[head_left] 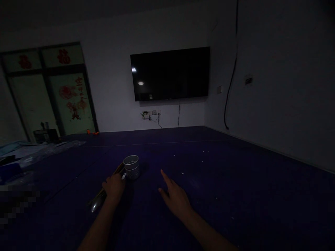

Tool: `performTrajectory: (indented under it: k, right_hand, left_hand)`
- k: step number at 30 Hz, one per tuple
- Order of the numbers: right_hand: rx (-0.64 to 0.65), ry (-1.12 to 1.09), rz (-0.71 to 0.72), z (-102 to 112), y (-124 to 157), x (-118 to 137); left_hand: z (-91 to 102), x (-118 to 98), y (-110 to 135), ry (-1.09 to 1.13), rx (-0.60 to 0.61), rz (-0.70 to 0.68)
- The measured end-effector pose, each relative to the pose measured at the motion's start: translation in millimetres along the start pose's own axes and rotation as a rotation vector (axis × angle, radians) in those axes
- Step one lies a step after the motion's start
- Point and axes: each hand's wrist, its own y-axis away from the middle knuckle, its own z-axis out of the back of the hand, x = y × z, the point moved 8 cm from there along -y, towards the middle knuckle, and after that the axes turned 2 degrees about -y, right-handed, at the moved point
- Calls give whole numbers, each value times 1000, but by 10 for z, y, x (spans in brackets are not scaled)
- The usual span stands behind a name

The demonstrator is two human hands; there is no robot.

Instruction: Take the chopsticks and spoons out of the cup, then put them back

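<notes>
A metal utensil holder (131, 168), round and perforated low down, stands upright on the dark blue surface (162, 150). Just left of it, my left hand (114, 187) is closed around a bundle of chopsticks (118, 168) and a spoon (95, 206). The shiny spoon bowl sticks out at the near end; the white tip of a handle shows by the holder. My fingers hide the middle of the bundle. To the right of the holder, my right hand (178, 199) hovers or rests with index finger and thumb apart, holding nothing.
Small white bits (182, 173) lie scattered at the right. Clear plastic sheeting (52, 150) and a blue container (10, 172) sit at the left. Small orange items (95, 133) are at the far edge. A television (171, 75) hangs on the wall behind.
</notes>
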Motion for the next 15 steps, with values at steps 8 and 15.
performTrajectory:
  k: [8, 15]
  right_hand:
    - [-14, 2, 21, 3, 2, 7]
    - [17, -26, 15, -5, -3, 22]
  left_hand:
    - [-96, 26, -47, 44, -9, 11]
    - [-105, 1, -53, 69, -10, 11]
